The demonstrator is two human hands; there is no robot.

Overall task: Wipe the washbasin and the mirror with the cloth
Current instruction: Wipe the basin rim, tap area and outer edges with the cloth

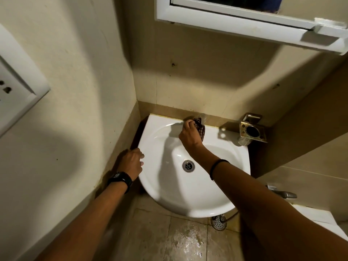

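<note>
A white washbasin (188, 194) is fixed in the corner, with a metal drain (188, 165) in its bowl. My right hand (189, 135) is at the basin's back rim by the tap, closed around a dark checked cloth (200, 128) that presses on the rim. My left hand (131, 162), with a black watch on the wrist, grips the basin's left edge with curled fingers. The mirror (235, 4) in its white frame hangs above at the top; only its lower strip shows.
A metal tumbler holder (252, 130) is mounted on the wall right of the basin. A white switch plate (17, 78) sits on the left wall. The floor tiles (186, 240) below are wet. A hose and spray head (218, 222) hang under the basin.
</note>
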